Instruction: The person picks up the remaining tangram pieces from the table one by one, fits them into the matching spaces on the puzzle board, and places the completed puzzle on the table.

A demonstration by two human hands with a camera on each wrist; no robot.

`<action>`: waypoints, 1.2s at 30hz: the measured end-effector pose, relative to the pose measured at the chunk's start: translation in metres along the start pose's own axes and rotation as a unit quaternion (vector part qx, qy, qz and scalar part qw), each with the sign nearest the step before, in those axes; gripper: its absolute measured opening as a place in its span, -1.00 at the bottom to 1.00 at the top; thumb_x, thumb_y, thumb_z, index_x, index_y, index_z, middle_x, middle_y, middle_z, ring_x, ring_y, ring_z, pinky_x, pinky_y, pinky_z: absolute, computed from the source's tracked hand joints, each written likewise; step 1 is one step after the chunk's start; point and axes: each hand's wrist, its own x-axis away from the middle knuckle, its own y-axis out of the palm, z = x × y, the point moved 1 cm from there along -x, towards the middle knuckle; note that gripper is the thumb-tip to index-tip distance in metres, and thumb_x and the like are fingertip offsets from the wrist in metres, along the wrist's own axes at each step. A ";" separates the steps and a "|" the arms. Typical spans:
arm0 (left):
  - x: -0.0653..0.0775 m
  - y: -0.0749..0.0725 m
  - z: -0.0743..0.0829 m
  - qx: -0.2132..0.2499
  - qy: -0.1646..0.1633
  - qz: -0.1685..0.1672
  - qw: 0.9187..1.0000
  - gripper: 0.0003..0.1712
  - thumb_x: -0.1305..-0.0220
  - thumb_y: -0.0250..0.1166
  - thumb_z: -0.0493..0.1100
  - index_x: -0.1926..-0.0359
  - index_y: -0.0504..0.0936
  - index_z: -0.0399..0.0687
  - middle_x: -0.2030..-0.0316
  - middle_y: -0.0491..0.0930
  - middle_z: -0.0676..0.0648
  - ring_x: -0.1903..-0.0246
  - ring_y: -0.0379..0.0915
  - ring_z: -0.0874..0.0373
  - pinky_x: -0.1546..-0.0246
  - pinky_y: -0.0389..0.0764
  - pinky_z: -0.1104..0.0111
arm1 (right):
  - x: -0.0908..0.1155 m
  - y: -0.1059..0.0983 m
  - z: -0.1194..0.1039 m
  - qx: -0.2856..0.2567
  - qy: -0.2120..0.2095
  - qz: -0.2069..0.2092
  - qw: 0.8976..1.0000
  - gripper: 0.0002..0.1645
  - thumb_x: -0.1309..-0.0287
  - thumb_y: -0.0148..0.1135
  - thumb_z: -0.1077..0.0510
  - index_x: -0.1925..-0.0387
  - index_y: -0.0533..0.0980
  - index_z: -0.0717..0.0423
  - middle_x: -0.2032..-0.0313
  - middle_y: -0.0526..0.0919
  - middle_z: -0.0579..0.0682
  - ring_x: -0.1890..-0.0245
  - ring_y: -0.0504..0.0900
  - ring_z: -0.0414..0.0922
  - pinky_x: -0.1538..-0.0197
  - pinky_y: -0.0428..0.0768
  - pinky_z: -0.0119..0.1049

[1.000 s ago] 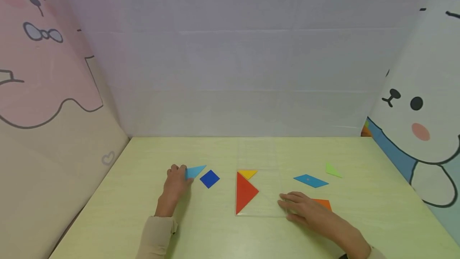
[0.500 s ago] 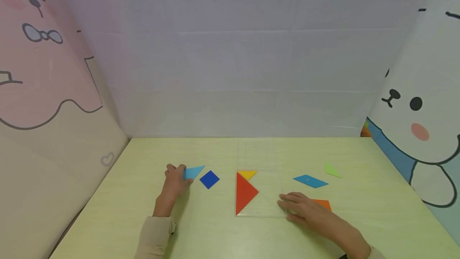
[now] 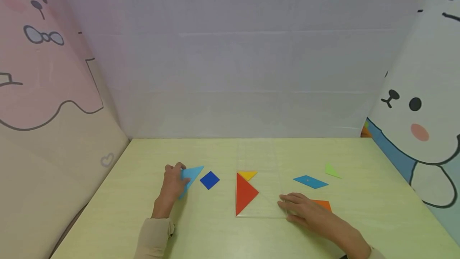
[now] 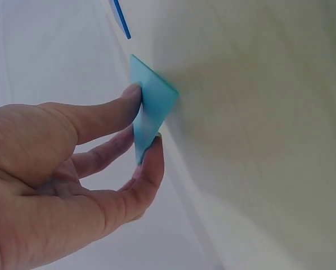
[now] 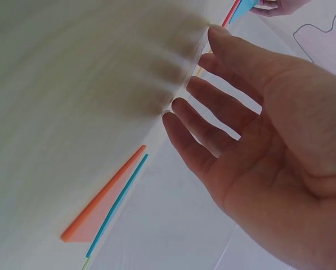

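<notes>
My left hand (image 3: pixel 173 183) pinches a light-blue triangular tangram piece (image 3: pixel 191 174) between thumb and fingers. In the left wrist view this triangle (image 4: pixel 154 100) is tilted up on the tabletop's near side. Just right of it lies a dark-blue square piece (image 3: pixel 210 180). A clear square tray (image 3: pixel 264 216) sits mid-table, with a red triangle (image 3: pixel 245 195) and a small yellow triangle (image 3: pixel 248 174) in its left part. At the tray's right edge rests my right hand (image 3: pixel 305 211), its fingers extended and relaxed and its palm holding nothing, as the right wrist view shows.
Right of the tray lie a blue parallelogram (image 3: pixel 310 181) and a small green triangle (image 3: pixel 332 171). An orange piece (image 3: pixel 324 204) is partly hidden behind my right hand. Cartoon-printed sheets rise on both sides, and a pale sheet (image 3: pixel 230 71) stands behind the table.
My left hand has shifted slightly left and turned the light-blue triangle, so more of it shows, with a corner now below the thumb. The right hand has stayed at the tray's edge.
</notes>
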 end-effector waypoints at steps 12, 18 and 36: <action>-0.001 -0.002 -0.003 0.014 0.003 0.003 1.000 -0.71 -0.33 0.30 -0.44 -0.05 0.55 -0.41 0.05 0.50 -0.48 0.02 0.43 -0.36 0.04 0.50 -0.18 | 0.000 0.001 0.000 -0.006 0.009 -0.004 1.000 -0.50 -0.45 0.21 0.06 -0.33 0.53 0.13 -0.35 0.52 0.09 -0.33 0.43 0.18 -0.29 0.51 0.04; -0.001 -0.003 -0.004 0.042 0.011 0.008 0.999 -0.73 -0.33 0.32 -0.43 -0.03 0.59 -0.39 0.13 0.60 -0.39 0.14 0.50 -0.23 0.12 0.54 -0.08 | 0.001 0.000 0.000 -0.010 0.012 -0.009 1.000 -0.49 -0.46 0.20 0.04 -0.34 0.52 0.12 -0.35 0.52 0.08 -0.34 0.42 0.18 -0.30 0.50 0.06; 0.000 -0.005 0.017 0.087 0.063 0.026 0.994 -0.72 -0.25 0.41 -0.44 0.01 0.67 -0.37 0.23 0.66 -0.29 0.32 0.60 -0.06 0.31 0.61 0.18 | 0.001 -0.001 -0.002 -0.014 0.015 -0.009 1.000 -0.48 -0.46 0.20 0.05 -0.36 0.51 0.12 -0.36 0.51 0.08 -0.35 0.42 0.18 -0.30 0.50 0.07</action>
